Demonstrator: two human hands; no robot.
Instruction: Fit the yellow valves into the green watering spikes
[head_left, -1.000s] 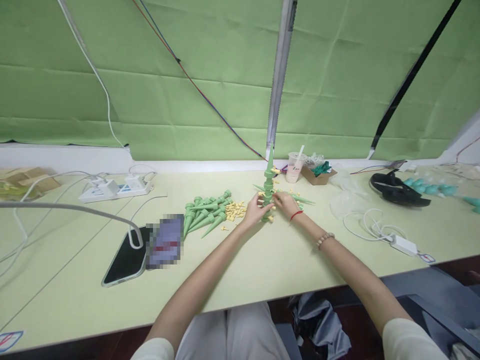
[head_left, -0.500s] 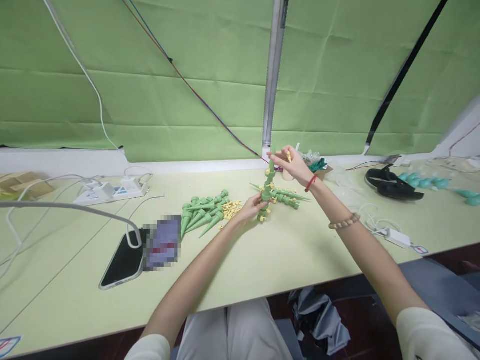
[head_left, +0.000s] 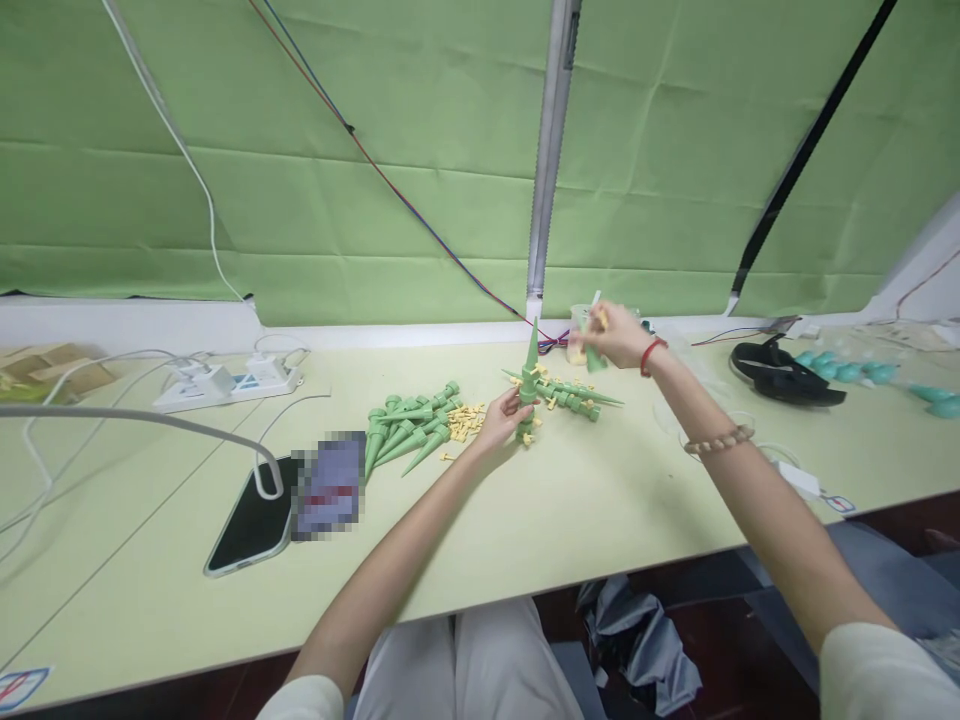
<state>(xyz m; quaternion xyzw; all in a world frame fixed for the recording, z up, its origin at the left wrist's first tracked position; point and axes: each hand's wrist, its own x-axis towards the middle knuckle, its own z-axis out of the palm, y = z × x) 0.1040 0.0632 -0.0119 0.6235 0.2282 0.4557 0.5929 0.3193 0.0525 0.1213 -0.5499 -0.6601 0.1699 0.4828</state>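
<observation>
Head view shows the left hand [head_left: 501, 423] with its fingers curled around the lower part of an upright stack of green spikes [head_left: 529, 385] that stands on the pale table [head_left: 525, 520], between two heaps of loose green spikes [head_left: 409, 425]. Right hand [head_left: 616, 336] is lifted off to the right, fingers pinched on a small green and yellow piece [head_left: 596, 345], blurred and hard to make out; a plastic cup [head_left: 576, 335] sits partly hidden behind it.
</observation>
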